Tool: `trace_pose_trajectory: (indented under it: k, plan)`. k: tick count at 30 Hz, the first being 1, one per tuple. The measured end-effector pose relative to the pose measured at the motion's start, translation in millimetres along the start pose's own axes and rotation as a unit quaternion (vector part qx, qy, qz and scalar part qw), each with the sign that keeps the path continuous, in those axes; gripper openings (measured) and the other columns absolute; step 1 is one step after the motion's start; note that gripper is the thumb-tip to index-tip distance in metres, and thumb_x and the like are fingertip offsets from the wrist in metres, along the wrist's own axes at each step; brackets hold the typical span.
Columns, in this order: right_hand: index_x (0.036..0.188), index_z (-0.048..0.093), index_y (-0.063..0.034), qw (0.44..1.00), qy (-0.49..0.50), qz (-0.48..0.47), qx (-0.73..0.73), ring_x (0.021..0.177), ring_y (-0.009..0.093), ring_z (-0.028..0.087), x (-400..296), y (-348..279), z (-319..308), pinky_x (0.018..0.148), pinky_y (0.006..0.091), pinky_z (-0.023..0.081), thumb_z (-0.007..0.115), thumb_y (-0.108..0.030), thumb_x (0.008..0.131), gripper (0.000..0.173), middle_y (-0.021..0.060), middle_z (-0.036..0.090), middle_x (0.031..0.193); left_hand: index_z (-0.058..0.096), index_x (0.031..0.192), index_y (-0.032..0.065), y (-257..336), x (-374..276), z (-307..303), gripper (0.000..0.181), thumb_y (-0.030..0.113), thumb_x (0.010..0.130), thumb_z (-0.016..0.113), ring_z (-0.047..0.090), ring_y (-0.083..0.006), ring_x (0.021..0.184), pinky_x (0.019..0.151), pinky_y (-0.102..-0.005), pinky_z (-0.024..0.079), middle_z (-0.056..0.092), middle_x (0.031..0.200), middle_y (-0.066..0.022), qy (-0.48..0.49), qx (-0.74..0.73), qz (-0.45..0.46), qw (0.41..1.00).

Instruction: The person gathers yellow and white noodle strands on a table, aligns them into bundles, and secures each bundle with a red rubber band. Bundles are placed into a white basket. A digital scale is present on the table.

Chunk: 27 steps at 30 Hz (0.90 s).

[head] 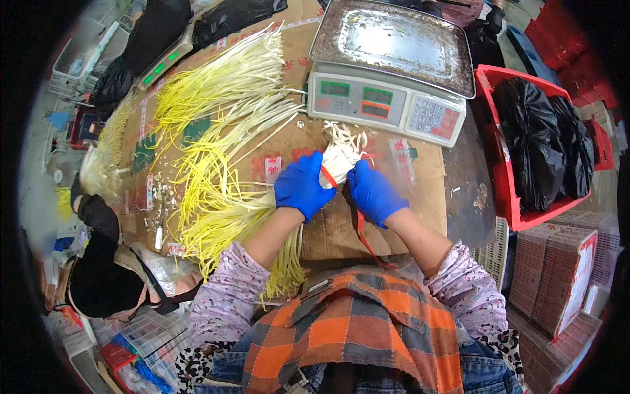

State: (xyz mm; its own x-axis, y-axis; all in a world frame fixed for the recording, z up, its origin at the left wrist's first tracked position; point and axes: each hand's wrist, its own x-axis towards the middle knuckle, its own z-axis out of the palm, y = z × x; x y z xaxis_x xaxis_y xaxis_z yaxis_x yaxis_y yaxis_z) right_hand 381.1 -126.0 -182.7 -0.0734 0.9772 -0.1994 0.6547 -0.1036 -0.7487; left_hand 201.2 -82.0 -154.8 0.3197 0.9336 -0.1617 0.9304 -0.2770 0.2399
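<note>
My left hand (304,187), in a blue glove, grips a bundle of pale stalks (339,156), likely garlic chives. A red tie (329,176) goes around the bundle beside my fingers. At the bundle's right side my right hand (375,192), also gloved in blue, is closed on part of a red ribbon (363,236), whose loose length hangs down below it. Left of my hands, loose piles of yellow-tipped stalks (221,88) lie on cardboard (423,182). More stalks spread under my left forearm.
A digital scale (389,106) with a stained metal pan stands beyond my hands. At the right is a red crate (514,212) holding black plastic bags (531,143). Another scale (167,61) is at the upper left. A person in black (101,266) is close by on the left.
</note>
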Motion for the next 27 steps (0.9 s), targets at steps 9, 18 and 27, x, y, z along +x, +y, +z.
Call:
trace_pose_trajectory:
  k: [9, 18, 27]
  plan:
    - [0.101, 0.048, -0.0030, 0.992, 0.023, 0.083, -0.092, 0.079, 0.047, 0.065, -107.9, 9.1, -9.9, 0.066, 0.0564, 0.050, 0.052, -0.027, 0.098, 0.024, 0.0287, 0.065, 0.083, 0.055, 0.129, 0.0077, -20.9, 19.0, -8.0, 0.077, 0.046, 0.067, 0.081, 0.062, -0.0376, 0.112, 0.094, -0.0445, 0.050, 0.063, 0.123, -0.0213, -0.089, -0.124, 0.007, 0.988]
    - [0.106, 0.048, -0.0043, 0.969, 0.144, 0.076, 0.186, 0.079, 0.050, 0.060, -100.5, 7.4, 2.0, 0.064, 0.0551, 0.045, 0.048, -0.032, 0.103, 0.027, 0.0299, 0.063, 0.085, 0.037, 0.148, 0.0019, 15.1, 1.5, -26.4, 0.106, 0.049, 0.065, 0.085, 0.061, -0.0387, 0.105, 0.089, -0.0448, 0.051, 0.062, 0.120, -0.0203, 0.127, 0.136, 0.109, 0.976]
    - [0.105, 0.048, -0.0049, 0.979, 0.139, 0.030, 0.146, 0.081, 0.052, 0.059, -76.6, -13.5, 22.7, 0.065, 0.0589, 0.045, 0.048, -0.029, 0.102, 0.024, 0.0322, 0.062, 0.089, 0.050, 0.137, 0.0012, -12.9, 45.2, -27.1, 0.095, 0.047, 0.063, 0.088, 0.061, -0.0322, 0.115, 0.098, -0.0410, 0.048, 0.062, 0.126, -0.0202, -0.103, -0.104, 0.006, 0.989]
